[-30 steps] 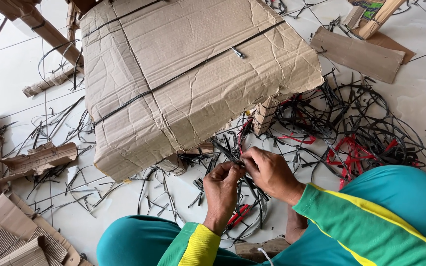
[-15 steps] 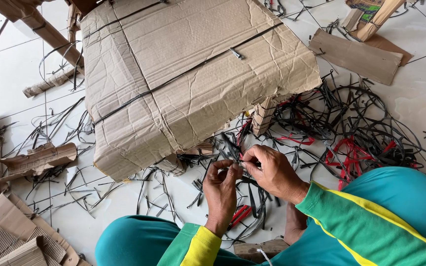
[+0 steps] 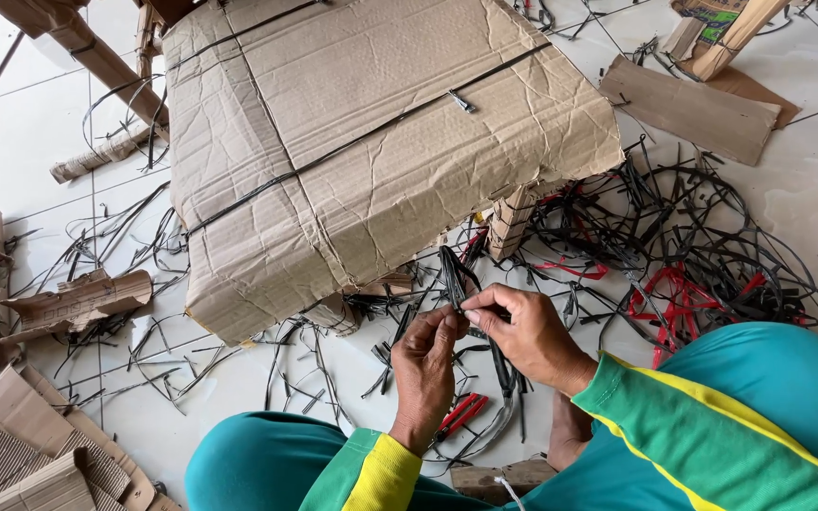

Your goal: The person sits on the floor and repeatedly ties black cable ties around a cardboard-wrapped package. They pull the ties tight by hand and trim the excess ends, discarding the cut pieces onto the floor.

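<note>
A black plastic strap is held up between the 2 hands, just in front of the near edge of a large cardboard-wrapped bundle on the white tiled floor. The strap is folded into a narrow loop whose long axis runs nearly upright in the view, leaning slightly left, with the bend at the far end pointing toward the bundle and the loose ends trailing down past the fingers toward the person's lap.

The right hand has thumb and forefinger pressed together on the strap at the base of the loop, the other fingers curled in. The left hand meets it from below, its fingertips closed on the same spot and touching the right hand's fingers.

Red-handled pliers lie on the floor just under the hands, between the teal-clad knees. A tangle of black and red strap offcuts spreads to the right, and torn cardboard scraps lie well apart to the left
</note>
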